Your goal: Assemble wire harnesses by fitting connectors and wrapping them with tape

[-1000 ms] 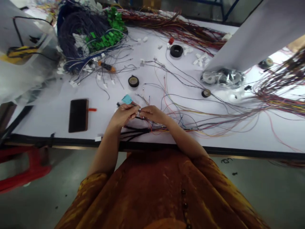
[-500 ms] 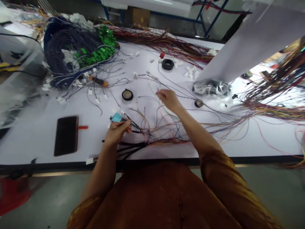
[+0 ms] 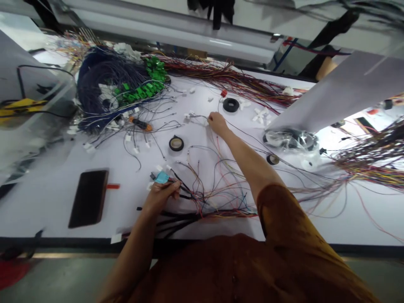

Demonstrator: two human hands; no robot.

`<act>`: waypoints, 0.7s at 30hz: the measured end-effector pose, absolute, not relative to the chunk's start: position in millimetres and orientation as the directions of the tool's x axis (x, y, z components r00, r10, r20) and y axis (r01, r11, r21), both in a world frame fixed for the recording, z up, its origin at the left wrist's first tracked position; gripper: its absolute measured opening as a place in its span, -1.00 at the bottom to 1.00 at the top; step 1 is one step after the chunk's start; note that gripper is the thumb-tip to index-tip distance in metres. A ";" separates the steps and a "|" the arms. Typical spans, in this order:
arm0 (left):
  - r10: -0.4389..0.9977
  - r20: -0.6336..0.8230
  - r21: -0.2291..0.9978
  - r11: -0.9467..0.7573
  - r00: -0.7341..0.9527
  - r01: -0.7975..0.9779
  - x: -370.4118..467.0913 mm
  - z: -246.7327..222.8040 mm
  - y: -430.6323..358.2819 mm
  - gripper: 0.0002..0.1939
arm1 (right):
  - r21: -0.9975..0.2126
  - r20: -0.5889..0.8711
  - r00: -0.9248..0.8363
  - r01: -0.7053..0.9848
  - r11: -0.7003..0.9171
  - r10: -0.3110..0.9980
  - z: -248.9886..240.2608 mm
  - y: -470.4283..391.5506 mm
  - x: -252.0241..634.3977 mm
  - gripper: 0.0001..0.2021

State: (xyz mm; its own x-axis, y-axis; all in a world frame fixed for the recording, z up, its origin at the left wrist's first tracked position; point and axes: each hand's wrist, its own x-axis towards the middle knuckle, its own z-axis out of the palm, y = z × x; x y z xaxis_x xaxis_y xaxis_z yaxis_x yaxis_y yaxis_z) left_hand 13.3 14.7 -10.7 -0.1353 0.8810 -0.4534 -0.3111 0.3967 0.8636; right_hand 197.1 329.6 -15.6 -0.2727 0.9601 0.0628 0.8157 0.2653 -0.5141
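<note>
Had open tabletop [image 3: 124, 204] lower left, between phone [image 3: 88, 198] and left hand [image 3: 160, 197]. Was blocked at centre by wire tangle [image 3: 202, 201] and right forearm [image 3: 249, 162], upper left by navy wire bundle [image 3: 97, 78], upper right by white column [image 3: 318, 97].

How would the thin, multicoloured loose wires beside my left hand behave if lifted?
The thin multicoloured wires would probably flop, since they curve slackly. They might tangle, as strands cross. The thick black cable branches are likely stiffer, lying straighter.

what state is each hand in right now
Left hand: closed, holding a dark cable beside the light-blue tag.
Right hand: closed at a thin wire; grip cannot be told.
</note>
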 end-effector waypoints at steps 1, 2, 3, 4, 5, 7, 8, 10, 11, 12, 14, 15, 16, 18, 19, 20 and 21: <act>0.881 -0.457 0.862 0.405 -0.123 -0.305 12.0 -12.4 15.2 -0.65 | -0.527 0.072 -0.291 0.801 0.284 0.954 -8.3 332.4 195.8 -0.85; 0.883 -0.455 0.863 0.407 -0.112 -0.300 10.9 -14.1 15.5 -0.64 | -0.524 0.087 -0.304 0.796 0.303 0.949 0.4 334.5 196.5 -0.87; 0.887 -0.449 0.866 0.403 -0.105 -0.297 10.2 -15.6 15.6 -0.63 | -0.505 0.106 -0.305 0.803 0.316 0.946 10.3 335.6 199.3 -0.90; 0.892 -0.441 0.869 0.396 -0.100 -0.297 9.8 -16.8 15.6 -0.63 | -0.477 0.126 -0.292 0.820 0.316 0.948 20.9 335.4 204.1 -0.92; 0.896 -0.434 0.870 0.390 -0.096 -0.301 9.8 -17.7 15.6 -0.63 | -0.442 0.144 -0.266 0.845 0.303 0.953 31.9 333.4 210.6 -0.88; 0.897 -0.433 0.867 0.387 -0.091 -0.313 10.9 -18.5 15.7 -0.62 | -0.371 0.170 -0.197 0.895 0.248 0.966 53.3 323.1 226.2 -0.76; 0.896 -0.435 0.865 0.387 -0.092 -0.319 11.9 -18.4 15.9 -0.61 | -0.370 0.187 -0.163 0.902 0.223 0.969 62.5 314.1 233.6 -0.73; 0.894 -0.438 0.860 0.387 -0.092 -0.332 14.3 -17.1 16.9 -0.60 | -0.481 0.192 -0.111 0.856 0.192 0.975 75.1 287.0 243.5 -0.75; 0.893 -0.441 0.856 0.388 -0.092 -0.340 15.5 -15.9 17.6 -0.59 | -0.601 0.156 -0.098 0.780 0.173 0.983 77.5 269.1 244.5 -0.79; 0.890 -0.446 0.851 0.392 -0.090 -0.349 16.6 -14.6 18.4 -0.58 | -0.738 0.092 -0.105 0.661 0.139 0.990 76.7 248.5 242.7 -0.84; 0.883 -0.463 0.840 0.408 -0.080 -0.359 18.6 -12.2 20.2 -0.57 | -0.933 -0.071 -0.197 0.360 0.005 0.978 66.5 201.3 231.4 -0.94; 0.881 -0.468 0.836 0.412 -0.076 -0.363 19.4 -11.4 21.0 -0.56 | -0.969 -0.119 -0.266 0.243 -0.053 0.957 57.8 176.2 223.2 -0.97; 0.882 -0.466 0.833 0.410 -0.071 -0.370 20.1 -11.1 21.8 -0.56 | -0.981 -0.140 -0.320 0.171 -0.089 0.937 47.7 151.2 214.5 -0.97; 0.893 -0.445 0.834 0.386 -0.069 -0.393 20.8 -11.9 22.7 -0.56 | -0.987 -0.132 -0.388 0.138 -0.084 0.912 26.6 105.1 198.6 -0.94; 0.899 -0.432 0.836 0.370 -0.069 -0.406 21.0 -12.8 22.8 -0.57 | -0.987 -0.103 -0.397 0.154 -0.044 0.912 17.1 85.6 192.8 -0.92; 0.905 -0.420 0.837 0.356 -0.071 -0.415 21.0 -13.9 22.6 -0.58 | -0.983 -0.054 -0.396 0.184 0.021 0.916 9.0 69.4 188.7 -0.91; 0.908 -0.412 0.838 0.347 -0.073 -0.420 21.0 -14.9 22.3 -0.59 | -0.969 0.004 -0.389 0.226 0.100 0.921 2.8 56.5 186.3 -0.90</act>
